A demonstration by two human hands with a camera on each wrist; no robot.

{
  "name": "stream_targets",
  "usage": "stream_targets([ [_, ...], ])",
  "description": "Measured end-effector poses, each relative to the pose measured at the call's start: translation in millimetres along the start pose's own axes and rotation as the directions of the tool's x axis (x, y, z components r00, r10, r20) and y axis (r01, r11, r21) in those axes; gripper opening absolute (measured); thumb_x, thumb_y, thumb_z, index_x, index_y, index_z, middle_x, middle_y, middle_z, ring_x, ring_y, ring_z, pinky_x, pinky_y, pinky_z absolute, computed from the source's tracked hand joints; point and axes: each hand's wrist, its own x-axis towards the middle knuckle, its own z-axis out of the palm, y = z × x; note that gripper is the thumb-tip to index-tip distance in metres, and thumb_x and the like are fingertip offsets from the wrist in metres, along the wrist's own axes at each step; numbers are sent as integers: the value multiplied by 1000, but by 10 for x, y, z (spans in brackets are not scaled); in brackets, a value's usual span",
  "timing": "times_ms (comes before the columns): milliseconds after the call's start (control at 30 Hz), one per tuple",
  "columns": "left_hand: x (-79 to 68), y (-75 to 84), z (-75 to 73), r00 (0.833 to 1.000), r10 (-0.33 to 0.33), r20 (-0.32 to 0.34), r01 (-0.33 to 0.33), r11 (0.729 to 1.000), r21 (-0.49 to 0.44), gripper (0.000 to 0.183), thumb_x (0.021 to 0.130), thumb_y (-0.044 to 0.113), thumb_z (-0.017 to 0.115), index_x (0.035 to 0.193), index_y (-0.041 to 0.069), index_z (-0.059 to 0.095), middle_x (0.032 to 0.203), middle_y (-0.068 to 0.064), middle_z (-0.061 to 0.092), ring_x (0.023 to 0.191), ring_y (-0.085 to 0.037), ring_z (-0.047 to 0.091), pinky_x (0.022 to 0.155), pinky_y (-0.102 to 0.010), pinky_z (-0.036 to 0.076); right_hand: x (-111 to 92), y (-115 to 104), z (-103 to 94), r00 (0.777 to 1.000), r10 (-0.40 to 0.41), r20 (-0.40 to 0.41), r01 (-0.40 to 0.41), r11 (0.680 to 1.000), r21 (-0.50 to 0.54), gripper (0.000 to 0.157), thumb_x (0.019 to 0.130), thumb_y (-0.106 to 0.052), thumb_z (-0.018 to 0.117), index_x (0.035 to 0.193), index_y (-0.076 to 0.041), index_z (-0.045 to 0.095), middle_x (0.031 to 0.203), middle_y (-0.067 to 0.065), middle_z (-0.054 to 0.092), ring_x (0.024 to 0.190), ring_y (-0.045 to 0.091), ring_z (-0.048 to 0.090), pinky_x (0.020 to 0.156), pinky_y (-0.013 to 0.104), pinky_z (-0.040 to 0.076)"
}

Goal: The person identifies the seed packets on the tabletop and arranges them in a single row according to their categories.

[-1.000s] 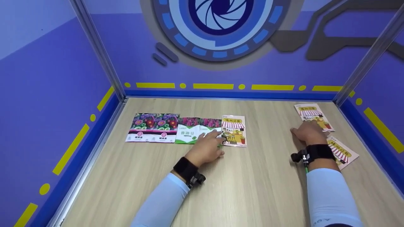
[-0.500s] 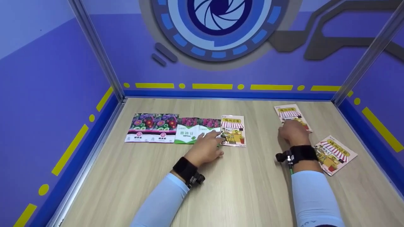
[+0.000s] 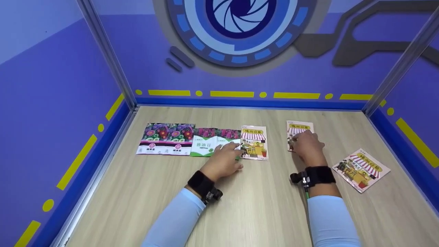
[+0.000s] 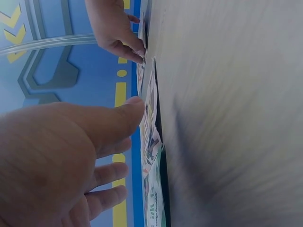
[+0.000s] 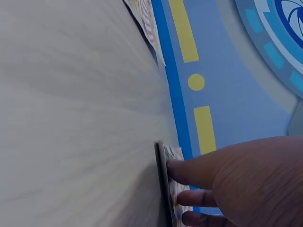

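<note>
My left hand (image 3: 224,161) rests with relaxed, spread fingers over the right-hand green-and-white seed packet (image 3: 228,133), its fingertips at the left edge of a pink seed packet (image 3: 255,142) with a striped awning. My right hand (image 3: 308,145) lies over a second such pink seed packet (image 3: 298,127), fingertips pressing on its face and covering its lower right. In the right wrist view, the thumb and fingers (image 5: 189,172) touch that packet's printed side. A third pink seed packet (image 3: 362,169) lies turned askew, right of my right wrist.
Two purple-and-red flower seed packets (image 3: 166,139) lie at the row's left end, beside another green-and-white packet (image 3: 204,142). Blue printed walls (image 3: 219,82) enclose the wooden table (image 3: 260,206) at the back and both sides.
My right hand has slid its pink seed packet leftward across the table, and the packet has turned upright in line with the row. The askew packet is uncovered. The left hand stays put.
</note>
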Motion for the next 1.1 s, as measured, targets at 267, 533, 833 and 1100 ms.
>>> stream_targets([
  [267,3,6,15,1000,-3,0,3,1000,12,58,110,43,76,164,24,63,178,-2,52,171,-27,40,141,-62,29,-1,-98,70,988,-136,78,139,990,-39,35,107,-27,75,135,-7,79,135,30,75,116,47,71,97,69,59],
  [533,3,34,47,1000,5,11,-5,999,43,61,109,45,77,164,26,62,178,4,52,172,-27,40,140,-65,29,-46,-225,113,978,-180,105,186,981,-58,36,104,-32,82,132,-9,81,138,29,73,126,47,69,103,67,58],
  [833,-18,46,70,1000,18,8,-18,999,33,60,105,42,81,161,26,67,178,1,51,171,-29,41,139,-65,30,-113,-293,176,969,-209,134,217,975,-43,49,105,-36,81,146,-9,76,163,32,55,148,55,54,120,73,48],
  [1100,-16,45,63,999,33,4,-33,999,39,59,105,42,81,160,25,67,178,-1,51,170,-29,42,140,-66,29,-141,-328,201,970,-221,104,226,973,-39,50,106,-36,80,150,-11,74,168,30,51,152,53,51,119,75,49],
])
